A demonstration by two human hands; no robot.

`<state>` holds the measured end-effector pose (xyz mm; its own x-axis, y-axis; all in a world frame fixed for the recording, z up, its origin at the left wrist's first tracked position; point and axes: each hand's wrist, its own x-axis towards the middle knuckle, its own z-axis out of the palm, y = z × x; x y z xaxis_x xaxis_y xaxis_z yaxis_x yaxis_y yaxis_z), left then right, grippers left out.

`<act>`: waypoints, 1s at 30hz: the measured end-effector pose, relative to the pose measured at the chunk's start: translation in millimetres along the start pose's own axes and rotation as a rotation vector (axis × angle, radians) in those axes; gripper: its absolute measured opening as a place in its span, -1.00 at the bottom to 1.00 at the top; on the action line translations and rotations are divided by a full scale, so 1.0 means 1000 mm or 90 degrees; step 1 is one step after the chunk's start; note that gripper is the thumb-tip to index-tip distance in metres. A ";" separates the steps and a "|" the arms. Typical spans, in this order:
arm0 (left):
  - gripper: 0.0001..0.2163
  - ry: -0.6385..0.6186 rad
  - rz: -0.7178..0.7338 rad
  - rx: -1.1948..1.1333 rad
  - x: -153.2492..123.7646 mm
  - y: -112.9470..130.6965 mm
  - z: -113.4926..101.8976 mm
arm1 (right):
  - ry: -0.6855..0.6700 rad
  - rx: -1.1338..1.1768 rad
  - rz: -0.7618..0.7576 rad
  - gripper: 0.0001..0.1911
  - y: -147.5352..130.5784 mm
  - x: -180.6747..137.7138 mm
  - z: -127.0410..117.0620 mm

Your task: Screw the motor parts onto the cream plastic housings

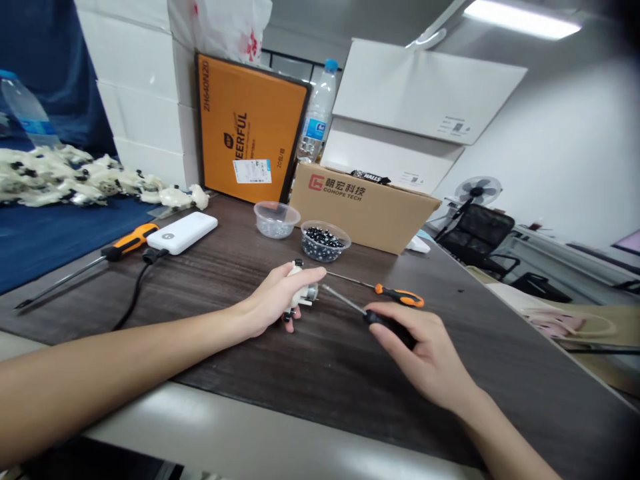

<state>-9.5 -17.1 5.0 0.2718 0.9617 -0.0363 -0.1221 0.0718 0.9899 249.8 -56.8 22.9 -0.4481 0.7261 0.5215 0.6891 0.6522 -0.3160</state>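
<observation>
My left hand (273, 300) is closed around a small white plastic part with a metal motor (311, 292) and black knobs. The fingers cover much of this part. In my right hand (425, 350) is a screwdriver (345, 300) with a black handle, its shaft slanting up and left. The screwdriver's tip is close to the motor; whether they touch I cannot tell. Behind it, a second screwdriver (405, 297) with an orange and black handle lies on the table. Two clear plastic bowls stand farther back: one (325, 250) holds many small black and silver pieces, the other (276, 230) has small clear-looking or silvery pieces.
A white power bank (183, 232) with a black cable and a large orange-handled screwdriver (131, 241) lie at left. Many white plastic assemblies (75, 177) are heaped on blue cloth. A cardboard box (360, 213), an orange box (250, 133) and a water bottle (317, 110) line the back.
</observation>
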 end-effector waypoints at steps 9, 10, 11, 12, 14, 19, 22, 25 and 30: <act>-0.64 0.073 0.053 -0.046 0.001 -0.001 -0.003 | -0.097 -0.007 -0.117 -0.76 -0.013 0.000 0.016; -0.64 0.073 0.055 -0.048 0.001 -0.001 -0.003 | -0.096 -0.010 -0.118 -0.75 -0.013 0.000 0.017; -0.65 0.071 0.057 -0.050 0.001 -0.002 -0.003 | -0.093 -0.013 -0.118 -0.75 -0.013 0.000 0.018; -0.65 0.068 0.060 -0.052 0.002 -0.003 -0.003 | -0.092 -0.015 -0.118 -0.75 -0.013 0.000 0.018; -0.64 0.063 0.063 -0.056 0.002 -0.005 -0.004 | -0.091 -0.018 -0.117 -0.75 -0.013 0.001 0.018; -0.64 0.055 0.067 -0.066 0.003 -0.006 -0.004 | -0.097 -0.024 -0.116 -0.76 -0.014 0.002 0.018; -0.64 0.055 0.065 -0.072 0.003 -0.005 -0.004 | -0.103 -0.025 -0.117 -0.76 -0.015 0.001 0.017; -0.66 0.059 0.063 -0.084 0.002 -0.005 -0.002 | -0.114 -0.036 -0.117 -0.75 -0.014 0.000 0.019; -0.67 0.087 0.045 -0.133 -0.005 -0.002 0.004 | -0.131 -0.070 -0.124 -0.71 -0.017 -0.002 0.024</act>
<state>-7.0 -22.7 3.7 0.1254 0.9921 -0.0008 -0.3349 0.0431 0.9413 225.4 -63.9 8.2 -0.6762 0.6257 0.3889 0.6311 0.7643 -0.1324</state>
